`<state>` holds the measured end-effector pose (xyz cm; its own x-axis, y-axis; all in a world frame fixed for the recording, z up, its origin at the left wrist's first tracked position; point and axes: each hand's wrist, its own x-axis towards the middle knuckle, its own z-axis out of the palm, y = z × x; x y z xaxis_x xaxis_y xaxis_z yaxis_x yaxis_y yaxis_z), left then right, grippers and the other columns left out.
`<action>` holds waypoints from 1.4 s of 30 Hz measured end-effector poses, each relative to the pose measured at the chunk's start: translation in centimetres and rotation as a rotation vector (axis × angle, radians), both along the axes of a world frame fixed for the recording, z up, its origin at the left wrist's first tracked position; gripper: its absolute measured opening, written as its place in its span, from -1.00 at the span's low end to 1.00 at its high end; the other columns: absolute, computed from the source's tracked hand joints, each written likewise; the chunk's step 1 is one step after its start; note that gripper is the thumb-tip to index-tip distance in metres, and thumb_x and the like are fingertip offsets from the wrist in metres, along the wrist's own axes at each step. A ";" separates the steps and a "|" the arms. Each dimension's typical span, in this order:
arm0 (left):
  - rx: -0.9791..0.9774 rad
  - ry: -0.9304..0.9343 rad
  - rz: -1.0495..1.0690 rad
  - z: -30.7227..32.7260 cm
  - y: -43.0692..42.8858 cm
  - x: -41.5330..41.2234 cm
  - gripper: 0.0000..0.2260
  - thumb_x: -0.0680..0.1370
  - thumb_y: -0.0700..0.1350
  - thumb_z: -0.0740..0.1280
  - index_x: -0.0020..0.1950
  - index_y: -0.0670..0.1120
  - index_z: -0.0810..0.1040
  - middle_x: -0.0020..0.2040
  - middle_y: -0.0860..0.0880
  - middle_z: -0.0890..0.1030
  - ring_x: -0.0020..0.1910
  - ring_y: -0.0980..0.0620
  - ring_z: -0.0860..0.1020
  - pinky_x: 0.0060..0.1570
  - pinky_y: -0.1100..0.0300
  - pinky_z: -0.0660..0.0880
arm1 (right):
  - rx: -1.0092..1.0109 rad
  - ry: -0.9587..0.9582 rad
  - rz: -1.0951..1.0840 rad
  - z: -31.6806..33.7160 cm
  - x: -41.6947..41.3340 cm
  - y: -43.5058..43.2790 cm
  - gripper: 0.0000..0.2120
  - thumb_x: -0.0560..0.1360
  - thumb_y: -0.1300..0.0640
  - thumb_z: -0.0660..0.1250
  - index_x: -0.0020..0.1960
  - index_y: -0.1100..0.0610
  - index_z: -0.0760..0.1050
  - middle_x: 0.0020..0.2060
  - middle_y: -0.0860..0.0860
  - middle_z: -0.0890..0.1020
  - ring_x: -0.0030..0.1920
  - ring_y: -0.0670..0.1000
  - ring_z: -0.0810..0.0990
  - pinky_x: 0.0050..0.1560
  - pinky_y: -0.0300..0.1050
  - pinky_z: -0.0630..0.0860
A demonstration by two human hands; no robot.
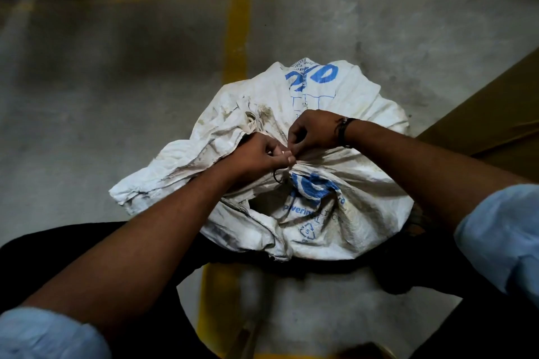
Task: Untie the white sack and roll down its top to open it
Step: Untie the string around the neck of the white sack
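White sack (335, 114) tied (contents hidden), left hand (256, 154), right hand (312, 131) pinching knot (294, 167)

Left of and beyond the white sack (358, 213), concrete floor (116, 81) lies open. Right of the sack, a brown board (495, 114) obstructs access. The person's legs (73, 245) close off its near side.

— What writing shows on the white sack (364, 213)?
— Blue print, creased. A partial word reads "…overin…"; below it, a recycling triangle (306, 232) holds a 5. The large blue characters (313, 74) on the far side are folded and unreadable.
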<state>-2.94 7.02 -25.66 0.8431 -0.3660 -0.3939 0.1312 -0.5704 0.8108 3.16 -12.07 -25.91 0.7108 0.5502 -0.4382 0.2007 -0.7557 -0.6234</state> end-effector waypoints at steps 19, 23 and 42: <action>-0.162 0.117 -0.103 -1.4 1.5 0.6 -0.77 0.50 -0.21 0.51 -0.17 -0.35 0.56 -0.13 0.12 0.66 -0.09 0.19 0.60 0.04 0.19 0.47 | -0.012 0.040 -0.044 0.9 0.1 0.2 -0.88 0.30 -0.02 0.60 -0.26 -0.03 0.70 -0.43 -0.21 0.64 -0.41 -0.29 0.49 -0.27 -0.28 0.41; -0.141 0.108 -0.123 -1.3 1.4 0.5 -0.75 0.51 -0.19 0.51 -0.18 -0.35 0.53 -0.23 0.11 0.60 -0.19 0.19 0.55 -0.03 0.19 0.43 | -0.021 0.024 -0.015 1.0 0.0 0.7 -0.91 0.33 0.05 0.57 -0.29 0.03 0.68 -0.42 -0.12 0.65 -0.44 -0.24 0.47 -0.30 -0.25 0.41; -0.150 0.176 -0.128 0.1 1.3 0.9 -0.66 0.54 0.10 0.44 -0.19 -0.17 0.71 0.00 -0.07 0.70 0.08 0.02 0.63 0.28 0.06 0.45 | -0.017 0.024 -0.007 0.9 0.1 0.4 -0.86 0.33 0.00 0.57 -0.25 0.06 0.69 -0.38 -0.06 0.65 -0.42 -0.22 0.47 -0.29 -0.23 0.39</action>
<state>-2.05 8.32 -25.57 0.7095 -0.5305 -0.4640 0.2124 -0.4668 0.8585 3.28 -11.72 -25.06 0.7037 0.5377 -0.4643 0.1810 -0.7677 -0.6147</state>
